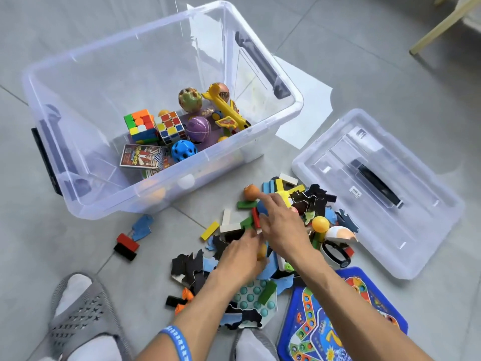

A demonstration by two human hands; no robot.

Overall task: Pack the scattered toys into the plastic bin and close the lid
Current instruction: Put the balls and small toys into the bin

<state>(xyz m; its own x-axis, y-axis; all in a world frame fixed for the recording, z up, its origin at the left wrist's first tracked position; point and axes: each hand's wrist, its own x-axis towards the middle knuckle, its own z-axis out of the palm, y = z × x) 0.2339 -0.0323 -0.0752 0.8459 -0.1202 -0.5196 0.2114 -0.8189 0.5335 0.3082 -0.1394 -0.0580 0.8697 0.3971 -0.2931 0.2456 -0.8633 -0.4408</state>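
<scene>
The clear plastic bin (pixel 298 103) stands open on the floor. It holds two puzzle cubes (pixel 141 125), several balls, a yellow toy (pixel 229 108) and a card box (pixel 141 156). Its clear lid (pixel 416 230) with a black handle lies flat to the right. Between them is a pile of coloured blocks and puzzle pieces (pixel 309 199). My right hand (pixel 282 225) lies over the pile, fingers stretched out, the fingertip at an orange ball (pixel 250 192) and a blue ball partly under the fingers. My left hand (pixel 240 255) curls round a small yellow-orange piece (pixel 261 252).
Red and black blocks (pixel 127 246) and a blue puzzle piece (pixel 141 226) lie apart on the left. A yellow ball (pixel 320 224), a bubble-pop toy (pixel 250 298) and a blue game board (pixel 338 327) sit near my arms. My slippered foot (pixel 78 313) is at lower left; a wooden leg (pixel 442 24) is far right.
</scene>
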